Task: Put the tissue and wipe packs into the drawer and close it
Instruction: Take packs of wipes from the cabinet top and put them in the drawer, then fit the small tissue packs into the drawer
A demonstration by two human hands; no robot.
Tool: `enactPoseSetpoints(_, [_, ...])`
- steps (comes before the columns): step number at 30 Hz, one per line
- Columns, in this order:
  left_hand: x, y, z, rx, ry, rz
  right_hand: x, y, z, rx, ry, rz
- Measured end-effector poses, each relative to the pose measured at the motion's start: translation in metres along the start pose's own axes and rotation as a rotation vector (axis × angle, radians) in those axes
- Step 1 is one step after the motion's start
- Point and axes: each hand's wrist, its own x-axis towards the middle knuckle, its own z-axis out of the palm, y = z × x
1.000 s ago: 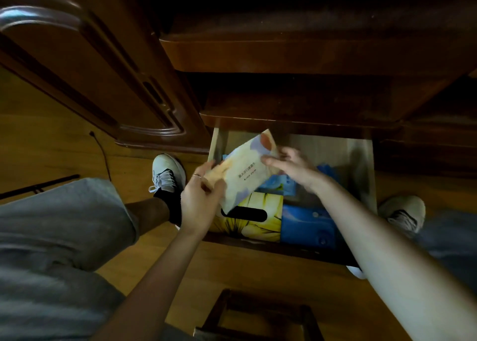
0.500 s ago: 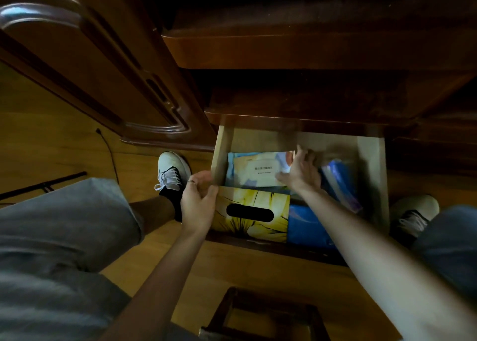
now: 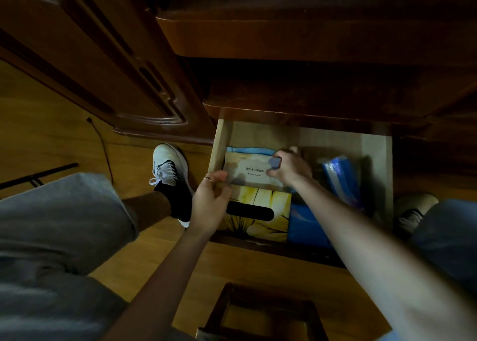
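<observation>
The low wooden drawer stands pulled open under a dark cabinet. Inside, a pale wipe pack with printed text lies flat on a light blue pack at the back left. My left hand pinches the pack's near left corner. My right hand grips its right end, fingers curled over the edge. In front of it sits a yellow tissue box with a dark oval slot. A blue pack lies to the box's right, and a blue-striped pack leans at the back right.
A carved cabinet door hangs open at the left. My feet in pale sneakers flank the drawer on the wooden floor. A dark wooden stool frame sits just below the drawer front. A thin cable runs along the floor at left.
The wipe pack went from tilted above the drawer down to lying flat at the back left. Both hands followed it down and now stay on its ends.
</observation>
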Motion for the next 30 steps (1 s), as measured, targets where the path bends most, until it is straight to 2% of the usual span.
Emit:
enactPoseSetpoints(5, [-0.002,-0.002,-0.001,0.072,0.000,0.037,-0.001,0.005,0.000,0.086,0.019,-0.008])
enactPoseSetpoints(10, [-0.007,-0.003,-0.001,0.083,-0.024,0.039,0.000,0.007,-0.006,-0.065,-0.027,-0.113])
enactPoseSetpoints(12, [-0.006,-0.002,0.000,0.129,-0.064,0.032,-0.002,0.005,-0.018,-0.100,-0.084,-0.085])
enactPoseSetpoints(15, [-0.006,-0.003,0.004,0.367,-0.188,0.109,-0.017,0.002,-0.049,-0.053,-0.034,-0.045])
enactPoseSetpoints(18, [-0.010,-0.006,0.009,0.727,-0.333,0.193,-0.042,-0.002,-0.088,0.076,0.023,-0.116])
enactPoseSetpoints(21, [-0.019,0.005,0.008,0.837,-0.442,0.117,-0.083,-0.003,-0.121,0.118,-0.020,-0.162])
enactPoseSetpoints(23, [-0.025,0.023,0.005,0.840,-0.476,0.153,-0.117,-0.002,-0.141,0.099,0.008,-0.201])
enactPoseSetpoints(26, [-0.034,0.074,-0.005,0.768,-0.411,0.314,-0.169,-0.008,-0.181,0.142,0.144,-0.309])
enactPoseSetpoints(30, [-0.047,0.186,-0.040,0.657,-0.001,0.651,-0.234,-0.035,-0.252,0.137,0.447,-0.511])
